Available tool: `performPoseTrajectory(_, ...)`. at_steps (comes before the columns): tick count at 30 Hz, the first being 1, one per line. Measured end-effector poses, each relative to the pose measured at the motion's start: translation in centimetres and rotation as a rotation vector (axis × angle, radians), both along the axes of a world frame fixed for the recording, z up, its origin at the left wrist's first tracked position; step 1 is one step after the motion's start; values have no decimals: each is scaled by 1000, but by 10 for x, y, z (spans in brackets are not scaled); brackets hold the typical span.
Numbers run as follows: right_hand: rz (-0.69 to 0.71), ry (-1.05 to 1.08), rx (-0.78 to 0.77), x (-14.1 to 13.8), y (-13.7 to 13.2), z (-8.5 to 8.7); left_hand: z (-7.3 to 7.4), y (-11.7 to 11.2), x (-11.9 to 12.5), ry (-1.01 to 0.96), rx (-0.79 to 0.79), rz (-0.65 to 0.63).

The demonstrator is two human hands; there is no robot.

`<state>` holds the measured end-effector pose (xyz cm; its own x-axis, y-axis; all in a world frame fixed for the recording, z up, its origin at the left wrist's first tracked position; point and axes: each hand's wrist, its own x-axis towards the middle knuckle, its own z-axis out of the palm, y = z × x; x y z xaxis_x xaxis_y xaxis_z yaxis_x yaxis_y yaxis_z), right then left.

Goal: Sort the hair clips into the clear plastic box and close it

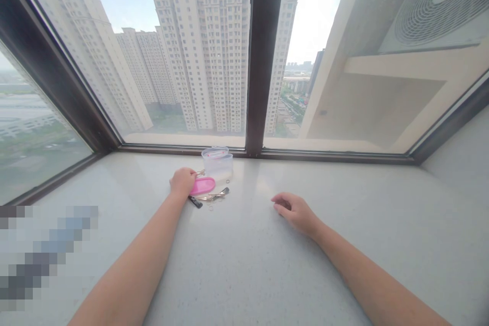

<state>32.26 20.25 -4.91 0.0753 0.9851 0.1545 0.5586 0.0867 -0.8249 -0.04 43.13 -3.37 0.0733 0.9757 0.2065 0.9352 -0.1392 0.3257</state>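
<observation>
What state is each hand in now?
Left hand: at the pink lid; grip cannot be told.
Right hand: open, loosely curled, nothing visible in it.

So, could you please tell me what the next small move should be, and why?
Perhaps bring the right hand over to the gold clips: they lie loose near the clear container, while that hand is apart, nothing visible in it.
</observation>
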Motion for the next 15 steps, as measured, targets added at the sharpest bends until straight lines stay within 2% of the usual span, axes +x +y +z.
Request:
performPoseTrajectory(4,10,3,1,1,0,1,4,-8,-24,16,26,13)
performPoseTrajectory(9,18,-11,0,0,-1,5,5,-32,-48,30,38,-43)
performPoseTrajectory(12,21,-25,5,-1,-1,7,6,-47,-45,24,31,-116)
performPoseTrajectory(15,18,-29,13,-2,0,8,10,-57,-28,1,87,-136)
